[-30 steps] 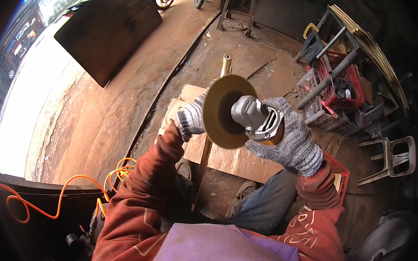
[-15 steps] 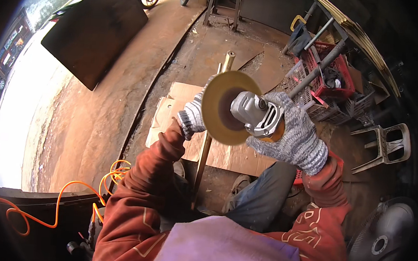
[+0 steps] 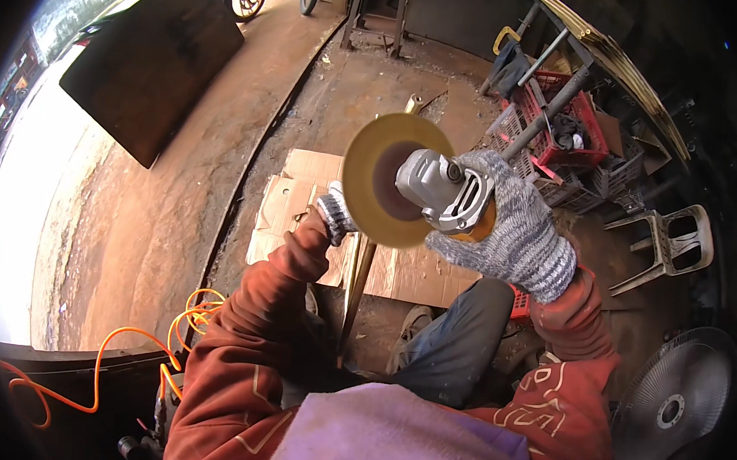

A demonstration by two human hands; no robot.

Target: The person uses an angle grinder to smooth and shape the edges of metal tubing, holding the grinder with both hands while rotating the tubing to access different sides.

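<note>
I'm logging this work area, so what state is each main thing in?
Angle grinder: held, head facing up
Grinder disc: fitted, evenly blurred, probably spinning
Right hand: gloved, closed around the angle grinder
Left hand: gloved, fingers hidden behind the grinder disc
Metal tube: partly hidden behind the grinder disc
Cardboard: spread flat
Orange hose: loosely looped
Plastic chair: unoccupied
Fan: blade motion unclear

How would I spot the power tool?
Start at the flat brown cardboard sheet on the floor. Above it, the right hand, in a grey knitted glove, holds a silver and orange angle grinder. Its big round yellowish disc sets it apart from the slim golden rods.
</note>
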